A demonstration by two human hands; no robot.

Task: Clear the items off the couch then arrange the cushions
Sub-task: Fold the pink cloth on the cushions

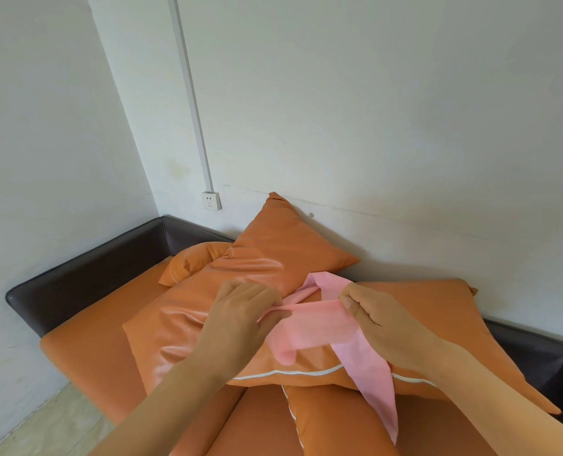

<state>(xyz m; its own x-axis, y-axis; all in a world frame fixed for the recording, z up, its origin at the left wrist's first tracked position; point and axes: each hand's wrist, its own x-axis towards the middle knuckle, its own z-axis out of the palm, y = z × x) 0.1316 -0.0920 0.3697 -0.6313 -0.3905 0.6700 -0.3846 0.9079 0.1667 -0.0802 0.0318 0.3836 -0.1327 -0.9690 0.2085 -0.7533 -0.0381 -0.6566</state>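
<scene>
Centrally, a pink cloth (319, 327) lies across orange cushions (227, 311) piled on an orange couch (89, 350) (dark-framed, in a corner). Both hands pinch it, the left hand (240, 307) and right hand (372, 311) stretching a band sideways; its long tail runs down to the right.

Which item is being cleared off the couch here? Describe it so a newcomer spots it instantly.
Start at the orange couch in the room's corner, with orange cushions piled on its seat. Above the pile, the left hand and right hand both pinch a pink cloth. It is the only pink, thin, limp thing; everything around it is orange and padded.
</scene>
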